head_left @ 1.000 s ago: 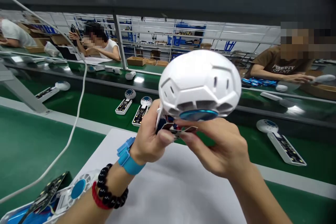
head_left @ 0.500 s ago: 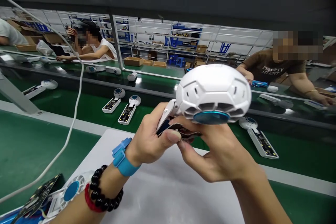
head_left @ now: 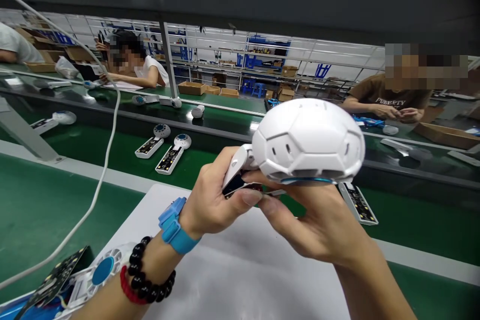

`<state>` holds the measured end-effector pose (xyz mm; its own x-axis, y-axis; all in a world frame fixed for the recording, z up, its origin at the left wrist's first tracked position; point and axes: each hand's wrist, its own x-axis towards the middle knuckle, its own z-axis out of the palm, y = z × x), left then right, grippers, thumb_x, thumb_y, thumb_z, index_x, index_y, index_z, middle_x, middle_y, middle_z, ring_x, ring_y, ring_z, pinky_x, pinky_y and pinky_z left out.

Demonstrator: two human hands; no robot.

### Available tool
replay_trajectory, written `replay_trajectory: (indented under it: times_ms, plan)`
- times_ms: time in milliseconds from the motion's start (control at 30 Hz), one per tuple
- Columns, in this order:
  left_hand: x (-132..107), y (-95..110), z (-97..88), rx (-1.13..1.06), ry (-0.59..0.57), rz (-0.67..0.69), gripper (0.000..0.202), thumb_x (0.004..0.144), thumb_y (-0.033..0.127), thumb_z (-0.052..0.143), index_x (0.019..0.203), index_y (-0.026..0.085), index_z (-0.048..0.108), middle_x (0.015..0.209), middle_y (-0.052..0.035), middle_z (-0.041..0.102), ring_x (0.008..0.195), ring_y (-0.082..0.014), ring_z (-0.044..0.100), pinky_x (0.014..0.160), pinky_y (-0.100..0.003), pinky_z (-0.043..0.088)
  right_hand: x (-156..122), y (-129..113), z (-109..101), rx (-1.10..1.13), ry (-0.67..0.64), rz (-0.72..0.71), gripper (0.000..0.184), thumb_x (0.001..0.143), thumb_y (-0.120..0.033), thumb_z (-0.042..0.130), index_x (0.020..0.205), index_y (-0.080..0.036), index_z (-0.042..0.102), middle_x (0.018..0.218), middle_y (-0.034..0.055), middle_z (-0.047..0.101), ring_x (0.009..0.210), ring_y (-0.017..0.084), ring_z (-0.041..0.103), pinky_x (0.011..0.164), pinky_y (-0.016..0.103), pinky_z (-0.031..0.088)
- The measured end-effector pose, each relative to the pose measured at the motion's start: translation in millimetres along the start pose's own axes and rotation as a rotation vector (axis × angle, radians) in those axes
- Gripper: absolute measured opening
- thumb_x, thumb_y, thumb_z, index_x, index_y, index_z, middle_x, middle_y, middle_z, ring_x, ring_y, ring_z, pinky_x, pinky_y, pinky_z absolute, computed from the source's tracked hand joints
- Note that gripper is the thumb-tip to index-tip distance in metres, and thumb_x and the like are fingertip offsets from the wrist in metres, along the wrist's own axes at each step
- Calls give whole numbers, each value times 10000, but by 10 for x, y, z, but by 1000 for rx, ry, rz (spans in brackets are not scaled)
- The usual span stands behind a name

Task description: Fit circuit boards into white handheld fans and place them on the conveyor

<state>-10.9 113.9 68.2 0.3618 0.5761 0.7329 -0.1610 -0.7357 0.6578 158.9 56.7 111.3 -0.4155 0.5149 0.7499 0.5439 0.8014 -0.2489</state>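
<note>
Held up in front of me is a white handheld fan (head_left: pixel 309 140), its round head patterned like a football with a blue disc on the underside. My left hand (head_left: pixel 217 202) is closed around the handle part on the left, thumb on top. My right hand (head_left: pixel 311 225) pinches the handle from below the fan head, its thumb tip close to the left thumb. Between the thumbs, a dark, partly open inside of the handle shows; the fingers hide most of it. By my left forearm lies another opened fan (head_left: pixel 103 270) with a loose circuit board (head_left: pixel 56 277) tilted beside it.
A white sheet (head_left: pixel 243 270) lies under my hands. Fans with exposed boards (head_left: pixel 170 159) rest on the green belt (head_left: pixel 120 175) ahead. A white cable (head_left: pixel 108 155) hangs at left, near a grey post (head_left: pixel 30 132). Co-workers sit across the line (head_left: pixel 142 65) (head_left: pixel 397 95).
The held fan's head has tilted, showing less of its blue disc. Fans on the belt have shifted left. The co-worker at right has brought both hands together.
</note>
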Motion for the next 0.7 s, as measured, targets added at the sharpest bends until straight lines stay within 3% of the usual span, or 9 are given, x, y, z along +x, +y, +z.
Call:
replay_trajectory:
  times_ms: [67,133,233,333,433,500,567,700]
  plan:
    - [2,0,25,-36,16,6,516,913,595,548,1193,163,590,937,-75,715,818,-207,696,662,-253,580,-19,18,55,6,32,-4,125,927,-165,553,838,-194,636,757,11,709,540,118,620,478,226,487]
    - [5,7,39,-54,59,26,531,924,593,529,1225,160,581,903,-76,714,771,-197,685,623,-251,570,-36,42,149,67,183,17,44,909,-180,614,902,-222,627,761,-6,691,612,130,640,521,226,506]
    - [12,17,46,-43,124,45,492,954,545,504,1261,169,581,716,-31,659,585,-145,604,511,-223,506,-18,44,296,220,415,167,158,853,-218,706,985,-234,621,859,11,690,792,173,669,659,266,564]
    - [20,23,66,-10,146,-4,463,966,518,492,1255,176,610,739,-36,654,603,-144,601,558,-231,531,37,0,368,372,381,283,114,884,-194,644,995,-214,654,971,35,711,910,182,681,790,285,575]
    - [28,29,100,-7,172,-128,487,946,567,497,1195,178,653,876,-70,675,720,-174,633,649,-257,572,65,-3,379,458,383,402,100,884,-191,627,975,-210,665,925,16,721,848,162,687,760,258,567]
    - [37,32,102,-90,107,-290,526,945,605,456,1231,196,625,805,-55,650,608,-149,592,516,-228,528,57,58,377,473,401,495,88,870,-228,643,951,-203,663,849,12,713,780,160,678,706,256,561]
    - [55,28,70,-179,-28,-456,551,919,624,494,1285,220,568,794,-46,628,605,-155,592,441,-213,499,36,170,371,496,423,555,116,856,-273,654,938,-191,659,812,20,706,775,171,673,692,267,557]
    - [104,2,-27,-261,-291,-699,507,791,472,757,1185,206,582,1033,-70,632,938,-220,643,679,-283,623,-7,415,344,577,480,622,273,819,-382,687,988,-172,646,933,61,728,872,199,680,774,307,559]
